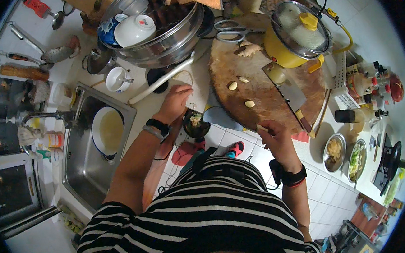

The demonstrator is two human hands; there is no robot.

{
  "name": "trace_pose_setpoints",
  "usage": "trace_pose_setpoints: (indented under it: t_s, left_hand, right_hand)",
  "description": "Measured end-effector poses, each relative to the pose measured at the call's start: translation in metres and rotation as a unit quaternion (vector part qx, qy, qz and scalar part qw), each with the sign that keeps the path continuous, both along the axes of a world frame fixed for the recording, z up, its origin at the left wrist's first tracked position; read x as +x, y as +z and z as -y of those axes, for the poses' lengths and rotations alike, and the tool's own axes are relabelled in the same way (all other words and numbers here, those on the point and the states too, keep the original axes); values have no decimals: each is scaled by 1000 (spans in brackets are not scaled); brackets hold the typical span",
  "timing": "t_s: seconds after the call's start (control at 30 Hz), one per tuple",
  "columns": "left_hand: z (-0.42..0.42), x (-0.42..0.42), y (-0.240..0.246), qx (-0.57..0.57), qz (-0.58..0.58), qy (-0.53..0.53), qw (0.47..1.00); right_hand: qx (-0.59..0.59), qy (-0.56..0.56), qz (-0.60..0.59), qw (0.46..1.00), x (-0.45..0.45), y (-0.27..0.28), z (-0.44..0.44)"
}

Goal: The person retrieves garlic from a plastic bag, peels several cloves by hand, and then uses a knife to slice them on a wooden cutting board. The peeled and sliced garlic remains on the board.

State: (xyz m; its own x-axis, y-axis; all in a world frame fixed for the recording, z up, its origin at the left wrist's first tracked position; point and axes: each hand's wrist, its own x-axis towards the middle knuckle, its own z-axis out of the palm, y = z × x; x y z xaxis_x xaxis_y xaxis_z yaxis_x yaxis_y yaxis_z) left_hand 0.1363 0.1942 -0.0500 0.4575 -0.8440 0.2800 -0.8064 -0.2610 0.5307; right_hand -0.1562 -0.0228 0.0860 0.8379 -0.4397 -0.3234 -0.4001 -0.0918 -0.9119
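Observation:
My right hand [277,138] is at the near edge of the round wooden chopping board [225,62]. Between its thumb and fingers it pinches a small pale piece that looks like a garlic clove [261,128]. My left hand [176,101] hovers by the counter edge, above and left of a dark waste bin [196,123] with scraps in it; its fingers are bent, and whether they hold anything is unclear. Three peeled garlic cloves [249,103] lie on the board. Farther back rests a piece of ginger root [249,49]. A cleaver [290,92] lies flat on the right side.
Behind the board's right side stands a yellow electric pot [283,52] with a glass lid. Scissors [231,36] lie at the board's back left. A large steel steamer [173,44] holds bowls. Left is a sink [81,174] with a basin [107,133]; right, two metal bowls [334,153] of food.

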Motion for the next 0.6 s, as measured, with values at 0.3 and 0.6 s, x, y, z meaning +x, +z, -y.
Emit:
trace_pose_setpoints:
  t_s: [0.3,0.6]
  left_hand:
    - [-14,-21,-6,-17,-79,-59,995]
    - [-33,-45,39,-13,-38,-45,998]
  right_hand:
    - [-24,28,4,999,7,-11,-13]
    - [-52,91,22,994,35,-5,-30]
